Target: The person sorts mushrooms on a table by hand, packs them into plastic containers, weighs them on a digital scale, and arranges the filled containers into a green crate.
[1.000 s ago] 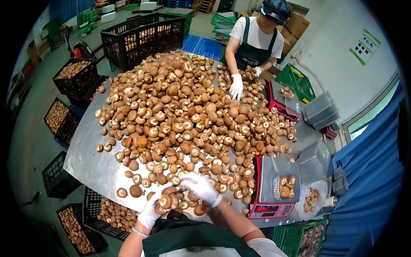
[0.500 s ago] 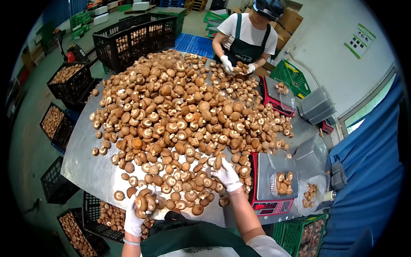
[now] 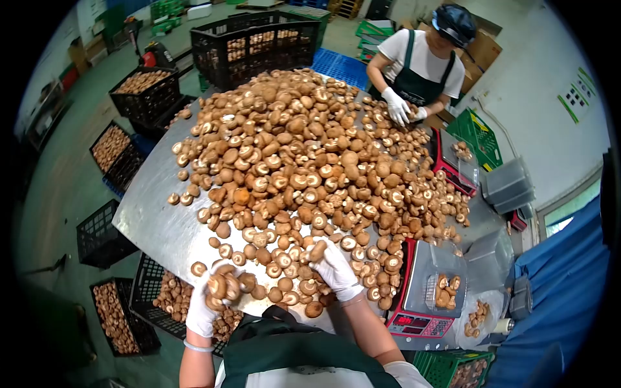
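My left hand [image 3: 202,304], in a white glove, is closed around several brown shiitake mushrooms [image 3: 224,286] above the table's near edge. My gloved right hand [image 3: 336,266] pinches one shiitake mushroom [image 3: 317,251] at the front of the heap. Loose mushrooms lie between and around both hands, some caps up, some showing pale stems. A big mushroom pile [image 3: 278,142] covers much of the metal table [image 3: 145,204]. Right of my right hand is a red scale [image 3: 420,323] bearing a clear plastic tub of mushrooms [image 3: 446,291].
Across the table a co-worker [image 3: 420,71] in white gloves handles mushrooms beside a second scale [image 3: 453,161]. Black crates [image 3: 107,233] stand on the floor at left. Clear tubs [image 3: 488,255], a plastic bag of mushrooms [image 3: 479,317] and a green crate [image 3: 453,368] are at right.
The view has shifted, so the table appears further right. Both my hands keep hold of mushrooms. The co-worker's hands have come down closer to the pile.
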Available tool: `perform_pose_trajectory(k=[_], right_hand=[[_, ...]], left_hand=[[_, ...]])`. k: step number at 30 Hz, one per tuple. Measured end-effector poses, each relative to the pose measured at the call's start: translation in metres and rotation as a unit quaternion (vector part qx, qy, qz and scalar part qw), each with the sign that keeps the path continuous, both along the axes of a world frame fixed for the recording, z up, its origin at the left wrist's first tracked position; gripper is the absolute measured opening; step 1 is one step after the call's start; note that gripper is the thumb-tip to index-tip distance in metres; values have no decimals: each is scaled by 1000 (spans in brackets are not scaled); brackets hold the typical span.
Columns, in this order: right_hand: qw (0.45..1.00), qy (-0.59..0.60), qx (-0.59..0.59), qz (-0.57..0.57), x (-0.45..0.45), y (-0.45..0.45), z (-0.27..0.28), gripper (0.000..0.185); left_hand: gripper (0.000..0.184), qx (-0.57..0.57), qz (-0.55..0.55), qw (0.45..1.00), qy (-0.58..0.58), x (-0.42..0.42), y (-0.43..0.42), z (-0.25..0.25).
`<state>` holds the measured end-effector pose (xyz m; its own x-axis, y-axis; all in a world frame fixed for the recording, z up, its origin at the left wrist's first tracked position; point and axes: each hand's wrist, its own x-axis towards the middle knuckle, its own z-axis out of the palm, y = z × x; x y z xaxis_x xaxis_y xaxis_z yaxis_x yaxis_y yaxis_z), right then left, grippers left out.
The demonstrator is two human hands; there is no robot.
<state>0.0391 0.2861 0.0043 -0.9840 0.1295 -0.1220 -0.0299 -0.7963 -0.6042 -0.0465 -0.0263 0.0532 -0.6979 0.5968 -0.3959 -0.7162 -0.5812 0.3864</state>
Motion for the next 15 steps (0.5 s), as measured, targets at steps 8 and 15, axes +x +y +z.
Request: perform_pose_trajectory(k=[8, 15], right_hand=[[997, -13, -48, 64, -34, -30, 12, 46], [825, 71, 532, 175, -64, -109, 45, 40]], left_hand=[[52, -98, 216, 971, -19, 11, -65, -9], [52, -87, 284, 955, 5, 39, -86, -15]])
